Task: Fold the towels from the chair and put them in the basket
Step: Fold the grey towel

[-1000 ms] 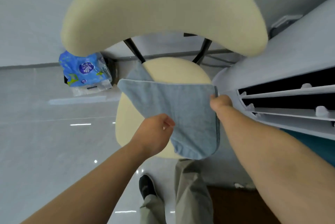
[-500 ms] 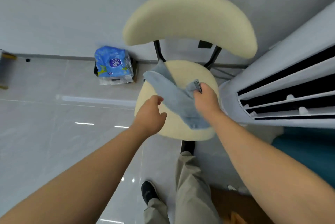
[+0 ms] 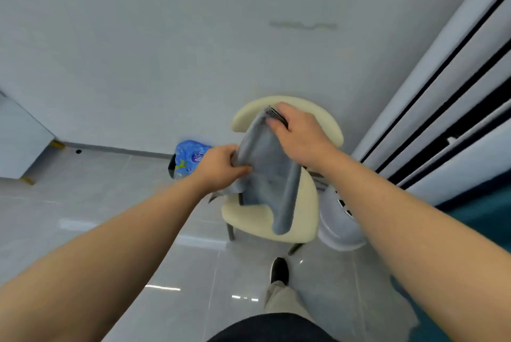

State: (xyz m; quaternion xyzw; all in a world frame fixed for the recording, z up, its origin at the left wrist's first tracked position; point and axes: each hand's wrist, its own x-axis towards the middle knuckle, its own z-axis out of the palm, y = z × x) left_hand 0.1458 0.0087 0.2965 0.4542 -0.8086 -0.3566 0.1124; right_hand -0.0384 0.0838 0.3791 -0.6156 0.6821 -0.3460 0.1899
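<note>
A grey-blue towel (image 3: 269, 175) hangs in the air above the cream chair (image 3: 257, 217). My right hand (image 3: 298, 137) grips the towel's top corner, where a dark striped hem shows, in front of the chair's backrest. My left hand (image 3: 221, 167) pinches the towel's left edge lower down. The cloth droops in a fold between both hands and its lower end hangs over the seat. No basket is in view.
A blue plastic packet (image 3: 189, 157) lies on the tiled floor by the wall, left of the chair. A white standing air conditioner (image 3: 431, 120) rises at the right, its rounded base (image 3: 337, 225) close to the chair. My shoe (image 3: 279, 269) stands before the chair.
Both hands have lifted the towel off the seat. The right hand rose to backrest height; the left hand, empty half a second ago, now pinches the towel's edge. The view has pulled back from the chair.
</note>
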